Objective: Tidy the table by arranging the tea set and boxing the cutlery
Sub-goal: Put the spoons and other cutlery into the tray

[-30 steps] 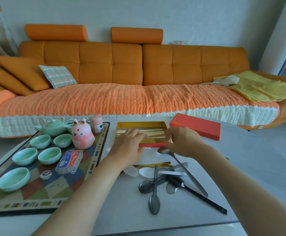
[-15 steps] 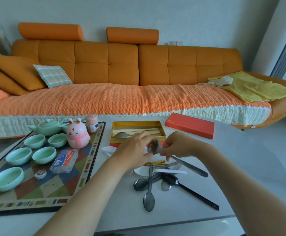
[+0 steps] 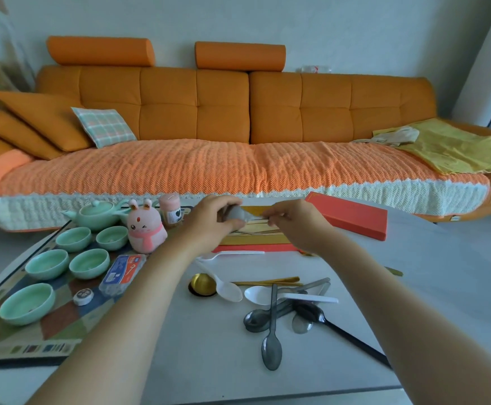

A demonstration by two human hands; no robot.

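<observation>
The table [image 3: 209,361] carries most of the cutlery [image 3: 282,299] loose, near the open gold box [image 3: 250,240]. Our left hand [image 3: 209,226] and right hand [image 3: 296,229] have moved up from that cutlery to just over the box, fingers clamped on one grey spoon [image 3: 236,214]: left round its bowl, right pinching its handle. We judge it ready to go in; boxing is barely begun.

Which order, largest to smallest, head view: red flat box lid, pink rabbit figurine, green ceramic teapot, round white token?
1. red flat box lid
2. pink rabbit figurine and green ceramic teapot: alike, unranked
3. round white token
</observation>
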